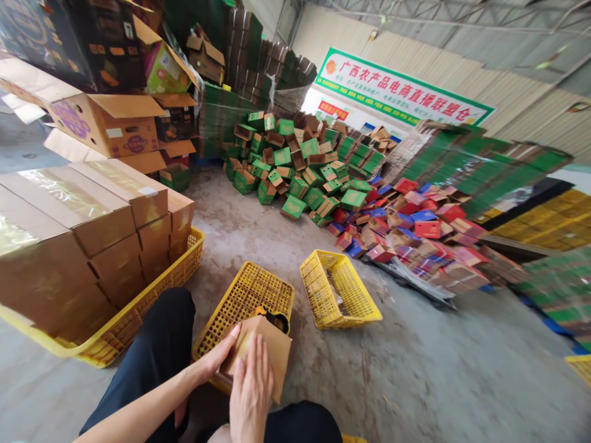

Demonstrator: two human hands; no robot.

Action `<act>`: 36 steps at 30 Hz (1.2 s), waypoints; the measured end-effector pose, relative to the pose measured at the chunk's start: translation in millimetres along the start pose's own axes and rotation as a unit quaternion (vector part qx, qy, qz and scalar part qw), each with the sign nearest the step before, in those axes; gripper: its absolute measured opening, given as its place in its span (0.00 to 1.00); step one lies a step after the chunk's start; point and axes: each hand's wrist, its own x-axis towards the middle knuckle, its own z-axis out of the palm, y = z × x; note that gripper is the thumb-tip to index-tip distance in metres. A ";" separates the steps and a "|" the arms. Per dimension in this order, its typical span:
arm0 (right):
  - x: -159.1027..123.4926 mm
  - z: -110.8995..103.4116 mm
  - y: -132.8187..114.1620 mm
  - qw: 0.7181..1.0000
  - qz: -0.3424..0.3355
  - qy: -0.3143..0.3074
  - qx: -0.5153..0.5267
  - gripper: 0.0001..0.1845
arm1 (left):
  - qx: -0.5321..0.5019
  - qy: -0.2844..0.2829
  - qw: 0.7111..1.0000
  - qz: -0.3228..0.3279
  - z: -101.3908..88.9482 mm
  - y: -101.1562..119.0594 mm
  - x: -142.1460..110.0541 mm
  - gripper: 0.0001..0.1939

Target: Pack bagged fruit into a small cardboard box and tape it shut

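A small brown cardboard box (279,351) sits tilted between my knees, on the upturned yellow crate (247,286). My right hand (252,387) lies flat on the face of the box turned toward me, its fingers stretched out and close together. Against the left side of the same box rests my left hand (219,355), fingers extended along it; part of them is hidden. Just behind the box, a black and orange tape dispenser (276,319) lies on the crate, partly covered by the box.
On the left, a yellow crate (196,246) holds several taped cardboard boxes (111,240). Another yellow crate (357,295) stands tilted ahead. Farther off lie heaps of green boxes (295,206) and red and blue boxes (427,229). Open cartons (115,126) are stacked at upper left.
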 end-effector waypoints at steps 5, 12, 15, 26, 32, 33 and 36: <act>12.8 10.0 -34.4 0.996 -0.079 -0.026 -0.024 0.34 | -0.017 0.021 0.994 0.108 -32.5 50.5 -34.1 0.36; 14.5 -5.6 -14.4 0.989 -0.143 0.033 -0.001 0.31 | 0.122 -0.034 0.971 0.200 -34.2 37.2 -68.8 0.31; 10.5 -13.9 -5.4 0.987 -0.160 0.017 -0.021 0.32 | 0.226 -0.008 0.941 0.252 -31.6 28.7 -66.3 0.32; -21.5 -27.8 33.6 1.000 -0.025 0.005 0.009 0.30 | 0.430 0.055 0.848 0.304 -48.4 43.1 -66.2 0.28; -32.0 -23.6 48.7 0.969 0.169 -0.044 0.173 0.37 | 0.454 0.071 0.829 0.318 -48.6 49.5 -65.7 0.28; -31.5 -20.4 47.4 0.957 0.202 -0.052 0.202 0.39 | 0.458 0.069 0.827 0.320 -47.4 51.3 -66.1 0.28; -27.7 -10.4 39.6 0.938 0.233 -0.046 0.251 0.45 | 0.472 0.052 0.822 0.314 -39.5 56.4 -68.4 0.28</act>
